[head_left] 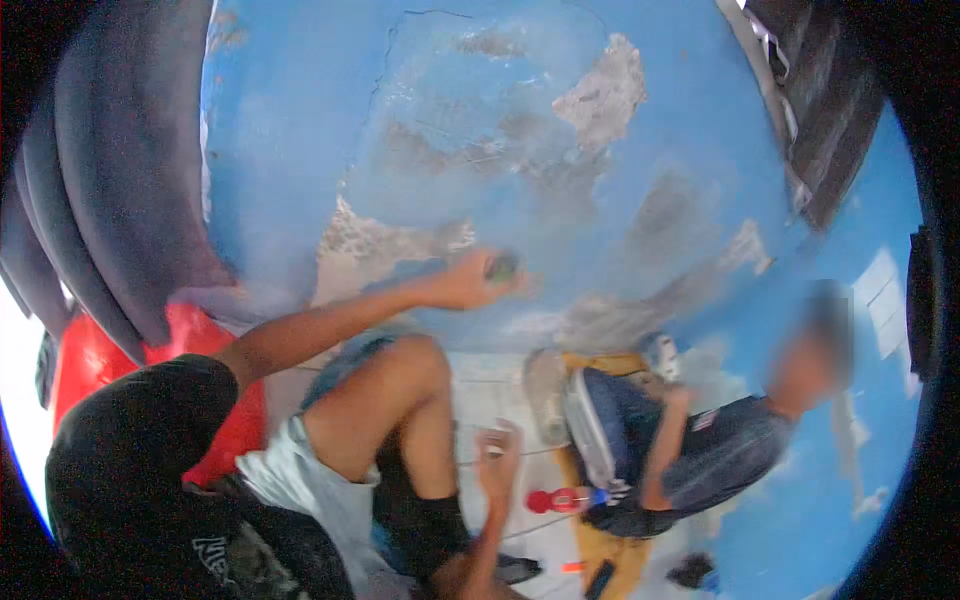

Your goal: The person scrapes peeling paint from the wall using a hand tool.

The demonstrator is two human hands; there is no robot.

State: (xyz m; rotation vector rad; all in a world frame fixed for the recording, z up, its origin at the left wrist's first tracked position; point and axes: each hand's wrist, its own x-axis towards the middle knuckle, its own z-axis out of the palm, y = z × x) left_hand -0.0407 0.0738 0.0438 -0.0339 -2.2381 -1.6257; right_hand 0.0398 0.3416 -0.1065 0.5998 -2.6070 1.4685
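My left hand (462, 281) is stretched out in front of the blue wall, its fingers closed round a small, dark green, rounded thing (502, 266) whose kind the blur hides. Lower down, my right hand (497, 455) is raised over the white tiles with curled fingers. A small whitish spot shows at its fingertips, too blurred to name. Between my arms is my bent knee (425, 360). To the right of my right hand lies a red and blue plastic item (562, 500).
Opposite me another person (725, 460) sits on the floor by the wall (680, 210), which has peeling paint. A yellow strip (600, 545) with an orange piece (572, 567) lies on the tiles. Red plastic (90, 365) and dark grey fabric (130, 170) are at left.
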